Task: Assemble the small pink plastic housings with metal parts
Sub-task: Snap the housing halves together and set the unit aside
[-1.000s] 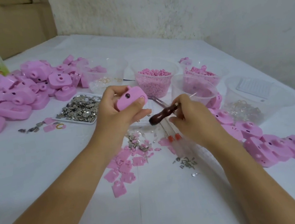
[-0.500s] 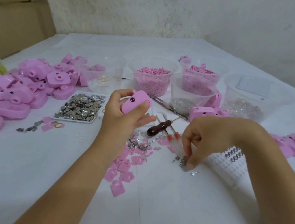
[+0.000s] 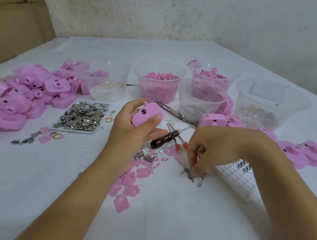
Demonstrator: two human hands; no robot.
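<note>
Mid-assembly, apparently at the step of fetching a metal piece for the housing in hand. Gripping one pink housing [image 3: 146, 114] in the left hand [image 3: 132, 127], fingers curled behind it and thumb pressed across its front edge, held clear of the tabletop [image 3: 40, 187] just toward 12 o'clock of the view's centre, small dark hole facing the camera. Reaching down with the right hand [image 3: 214, 148] at about 4 o'clock from that housing, fingers [image 3: 196, 167] narrowed to a pinch on a small scatter of metal parts [image 3: 189, 174] lying on the tabletop; unclear whether one piece is already separated or only being sorted out. Between the two hands, untouched, a screwdriver [image 3: 165, 138] with a dark wooden handle, shaft pointing toward 2 o'clock. Further out: a flat tray of silvery pieces [image 3: 81, 116] at 10 o'clock, a heap of housings [image 3: 8, 104] beyond it, a tub of pink pellets [image 3: 160, 85] at 12. Next, probably: isolate a single part, lift it without dragging its neighbours, carry it toward 11 o'clock to the housing, turn it to match its seat, press home. Calls for a fine, light pinch and a steady left grip, given tiny, slippery-looking parts prone to clumping.
</note>
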